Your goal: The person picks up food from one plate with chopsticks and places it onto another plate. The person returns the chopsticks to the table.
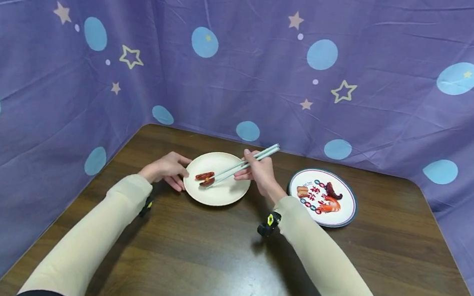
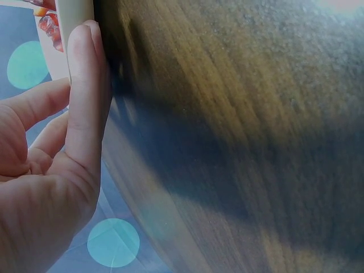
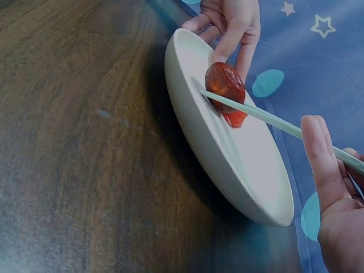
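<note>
While chopsticks (image 1: pixel 267 152) are gripped by the right hand (image 1: pixel 262 174), food pieces (image 1: pixel 204 176) are located left of its fingers, nearer the left hand (image 1: pixel 167 167), clamped on the plate (image 1: pixel 225 196).

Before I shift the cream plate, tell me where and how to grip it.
I'd pinch the cream plate by its near rim, coming from the wearer's side, fingers beneath and thumb on top. That wall flares upward, which should give fingers room, and neither hand covers it; the left hand occupies the left rim, the right hand holds chopsticks over the right side.
</note>
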The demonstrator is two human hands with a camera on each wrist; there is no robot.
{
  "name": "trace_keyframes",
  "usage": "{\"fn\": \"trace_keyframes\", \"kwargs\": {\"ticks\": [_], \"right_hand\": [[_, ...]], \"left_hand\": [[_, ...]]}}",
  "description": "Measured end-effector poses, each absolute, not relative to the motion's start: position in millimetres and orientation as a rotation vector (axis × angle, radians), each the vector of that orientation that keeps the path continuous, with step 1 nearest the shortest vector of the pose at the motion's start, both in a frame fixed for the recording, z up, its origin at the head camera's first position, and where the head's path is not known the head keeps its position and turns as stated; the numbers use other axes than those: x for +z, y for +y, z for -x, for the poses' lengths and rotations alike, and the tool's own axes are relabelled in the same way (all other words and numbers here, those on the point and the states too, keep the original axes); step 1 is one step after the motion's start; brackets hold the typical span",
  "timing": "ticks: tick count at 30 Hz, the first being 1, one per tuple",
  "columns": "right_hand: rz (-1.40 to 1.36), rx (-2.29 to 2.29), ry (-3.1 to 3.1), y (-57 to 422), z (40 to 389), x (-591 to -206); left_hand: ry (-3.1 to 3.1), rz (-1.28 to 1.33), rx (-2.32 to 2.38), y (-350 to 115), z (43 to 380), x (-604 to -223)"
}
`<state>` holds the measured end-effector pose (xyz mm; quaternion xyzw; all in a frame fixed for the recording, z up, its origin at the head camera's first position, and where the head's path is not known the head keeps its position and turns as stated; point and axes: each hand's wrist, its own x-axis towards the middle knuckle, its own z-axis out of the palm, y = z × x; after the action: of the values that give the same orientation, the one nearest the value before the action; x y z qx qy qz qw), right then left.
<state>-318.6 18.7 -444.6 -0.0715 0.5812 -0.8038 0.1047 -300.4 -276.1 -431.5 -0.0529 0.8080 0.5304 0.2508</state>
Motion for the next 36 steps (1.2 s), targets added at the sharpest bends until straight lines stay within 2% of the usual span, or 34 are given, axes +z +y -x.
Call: {"fn": "trace_keyframes", "kwargs": {"ticks": [36], "right_hand": [[0.244,-2.425,1.72,38.3,314.3,-441.6]], "left_hand": [[2.213,0.119,1.451,-277.0,300.9,-433.0]]}}
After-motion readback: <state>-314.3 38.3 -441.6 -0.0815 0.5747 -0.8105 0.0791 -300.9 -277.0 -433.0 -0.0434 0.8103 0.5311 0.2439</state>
